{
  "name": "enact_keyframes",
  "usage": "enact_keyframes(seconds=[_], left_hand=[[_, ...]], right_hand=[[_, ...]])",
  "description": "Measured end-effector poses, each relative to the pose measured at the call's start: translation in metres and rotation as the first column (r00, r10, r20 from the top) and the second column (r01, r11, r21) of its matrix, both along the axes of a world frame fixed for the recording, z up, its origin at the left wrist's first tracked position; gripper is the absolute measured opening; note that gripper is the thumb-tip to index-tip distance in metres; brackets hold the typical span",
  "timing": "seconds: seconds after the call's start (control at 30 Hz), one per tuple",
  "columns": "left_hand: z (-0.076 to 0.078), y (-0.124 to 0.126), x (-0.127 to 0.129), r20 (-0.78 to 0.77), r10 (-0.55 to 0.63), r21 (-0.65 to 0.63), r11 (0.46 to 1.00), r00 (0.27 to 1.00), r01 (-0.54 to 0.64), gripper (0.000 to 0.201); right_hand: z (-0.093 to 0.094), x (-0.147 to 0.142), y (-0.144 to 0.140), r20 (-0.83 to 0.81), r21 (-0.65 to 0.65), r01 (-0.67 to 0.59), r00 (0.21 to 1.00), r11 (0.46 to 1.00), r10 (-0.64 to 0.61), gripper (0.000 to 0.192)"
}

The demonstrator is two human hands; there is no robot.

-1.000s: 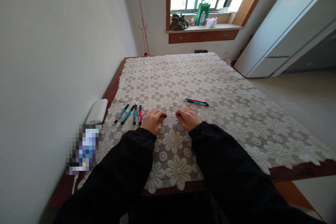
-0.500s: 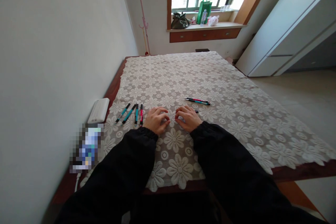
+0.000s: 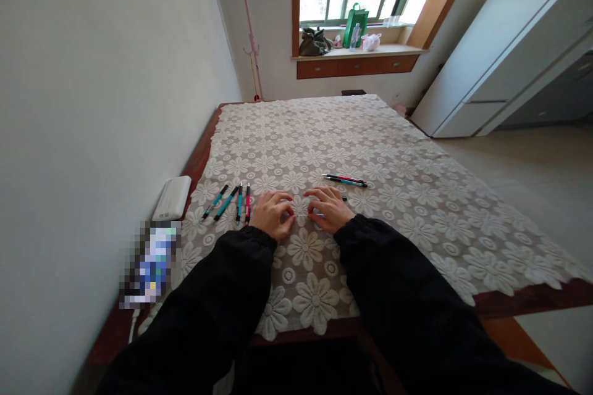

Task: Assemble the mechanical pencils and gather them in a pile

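Observation:
My left hand [image 3: 273, 215] and my right hand [image 3: 328, 208] rest low over the lace tablecloth, thumb and forefinger of each pinched together. Between the two pinches runs a thin pale rod [image 3: 301, 216], too fine to name more closely. Left of my left hand lie teal-and-black pens [image 3: 227, 202] and a red-and-black pen [image 3: 248, 202], roughly side by side. Beyond my right hand, a red pen and a teal pen [image 3: 345, 181] lie close together. The dark end of another object [image 3: 344, 199] shows behind my right hand, which hides the rest.
The lace tablecloth [image 3: 306, 284] covers most of a dark red wooden table. A white power bank [image 3: 172, 197] and a blurred-out phone [image 3: 155, 262] with a cable lie along the left edge by the wall. Bags stand on the far windowsill [image 3: 356, 49]; a white fridge [image 3: 486, 68] is at right.
The gap between my fingertips has widened slightly, and the thin pale rod shows more clearly between them. The camera view has shifted a little; the pens lie as before.

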State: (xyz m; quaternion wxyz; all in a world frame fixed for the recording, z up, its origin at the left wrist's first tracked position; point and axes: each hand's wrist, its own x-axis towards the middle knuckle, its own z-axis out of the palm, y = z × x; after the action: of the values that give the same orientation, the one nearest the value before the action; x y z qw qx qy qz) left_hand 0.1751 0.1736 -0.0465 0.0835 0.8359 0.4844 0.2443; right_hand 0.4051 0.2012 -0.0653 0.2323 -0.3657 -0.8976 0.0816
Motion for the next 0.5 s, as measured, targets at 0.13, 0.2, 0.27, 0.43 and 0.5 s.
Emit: enact_keyframes(seconds=[0.13, 0.2, 0.27, 0.43, 0.5], left_hand=[[0.003, -0.002, -0.001, -0.003, 0.004, -0.003, 1.000, 1.000, -0.004, 0.005], [0.005, -0.003, -0.001, -0.006, 0.007, -0.003, 1.000, 1.000, -0.007, 0.005], [0.006, -0.003, -0.003, 0.000, 0.014, 0.003, 1.000, 1.000, -0.014, 0.005], [0.001, 0.002, -0.006, 0.051, 0.097, -0.003, 0.995, 0.994, -0.097, 0.028], [-0.003, 0.004, -0.007, 0.038, 0.129, -0.023, 0.991, 0.991, -0.128, 0.034]], right_hand=[[0.003, 0.006, 0.003, 0.006, 0.017, 0.035, 0.999, 0.999, -0.035, 0.004], [0.005, 0.011, 0.004, 0.009, 0.026, 0.044, 0.999, 0.999, -0.044, 0.004], [0.005, 0.016, 0.007, 0.002, 0.036, 0.057, 0.998, 0.998, -0.057, 0.004], [0.001, 0.033, 0.020, -0.027, 0.071, 0.184, 0.983, 0.980, -0.182, 0.012], [-0.001, 0.038, 0.023, 0.005, 0.046, 0.203, 0.979, 0.978, -0.203, 0.008]])
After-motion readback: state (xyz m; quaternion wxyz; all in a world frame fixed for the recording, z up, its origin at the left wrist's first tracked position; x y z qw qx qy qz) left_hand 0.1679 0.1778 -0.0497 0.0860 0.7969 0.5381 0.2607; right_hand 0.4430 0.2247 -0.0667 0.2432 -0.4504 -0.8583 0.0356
